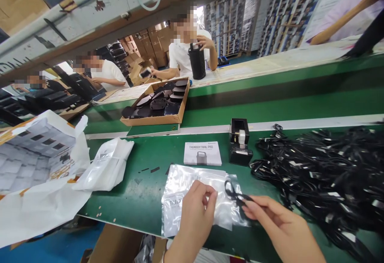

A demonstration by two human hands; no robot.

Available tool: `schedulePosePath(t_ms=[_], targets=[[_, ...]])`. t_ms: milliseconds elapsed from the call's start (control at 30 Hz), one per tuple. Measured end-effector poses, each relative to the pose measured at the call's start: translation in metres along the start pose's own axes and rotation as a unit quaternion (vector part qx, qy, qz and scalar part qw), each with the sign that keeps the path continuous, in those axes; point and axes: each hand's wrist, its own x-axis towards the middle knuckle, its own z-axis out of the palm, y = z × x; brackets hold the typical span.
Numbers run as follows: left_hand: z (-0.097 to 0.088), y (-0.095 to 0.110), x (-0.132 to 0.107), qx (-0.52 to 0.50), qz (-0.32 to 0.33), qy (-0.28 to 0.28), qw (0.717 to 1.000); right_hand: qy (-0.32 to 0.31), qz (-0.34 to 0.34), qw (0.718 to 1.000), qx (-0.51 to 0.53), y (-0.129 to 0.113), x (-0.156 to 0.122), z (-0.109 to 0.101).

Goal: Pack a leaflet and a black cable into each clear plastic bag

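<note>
Near the front edge of the green worktop (138, 203), two bare hands meet over a spread of clear plastic bags (180, 175). The right hand (276, 219) pinches a coiled black cable (239, 199) between thumb and fingers, its loop above the right side of the bags. The left hand (196, 211) has its fingers curled, thumb close to the index finger; whether they grip anything I cannot tell. That hand hides part of the bags, where some dark print shows through the plastic. Just behind the bags lies a stack of leaflets (192, 159) printed "THUNDERTRAIL PRO", and right beside it stands a black tape dispenser (241, 155), between the leaflets and a big heap of black cables (318, 171). This heap crowds the whole right end of the worktop, from the far edge forward past the right hand. Toward the left edge, a bundle of white pouches (106, 163) leans against an open carton (33, 155) with white sheeting spilling over its side. Beyond the far edge runs a green conveyor belt (285, 83); a cardboard tray (151, 119) of dark rounded panels juts across it. On the opposite side, a co-worker in white (180, 57) holds a black cylindrical speaker (197, 63).
</note>
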Motion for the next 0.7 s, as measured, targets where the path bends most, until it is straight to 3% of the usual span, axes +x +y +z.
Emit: schedulePosePath(t_ms=[67, 167, 267, 333, 400, 567, 700], targets=[[0.002, 0.0, 0.0, 0.057, 0.024, -0.012, 0.998, 0.025, -0.044, 0.998, -0.026, -0.002, 0.002, -0.004], [0.004, 0.0, 0.0, 0.064, 0.024, -0.024, 0.997, -0.01, -0.182, 0.974, -0.132, 0.002, 0.004, -0.002], [0.002, -0.001, 0.001, -0.022, -0.023, -0.008, 0.999, -0.083, -0.35, 0.902, -0.24, 0.015, 0.004, 0.001], [-0.001, -0.003, 0.0, -0.097, -0.052, 0.001, 0.994, -0.119, -0.418, 0.853, -0.288, 0.022, 0.004, 0.0], [-0.003, -0.004, -0.001, -0.147, -0.061, 0.005, 0.987, -0.121, -0.445, 0.833, -0.305, 0.022, 0.005, -0.004], [-0.008, 0.001, -0.003, -0.146, -0.035, 0.017, 0.989, -0.061, -0.435, 0.852, -0.283, 0.0, 0.008, -0.012], [-0.008, 0.006, -0.005, -0.161, -0.018, -0.003, 0.987, -0.055, -0.469, 0.832, -0.29, -0.005, 0.007, -0.008]])
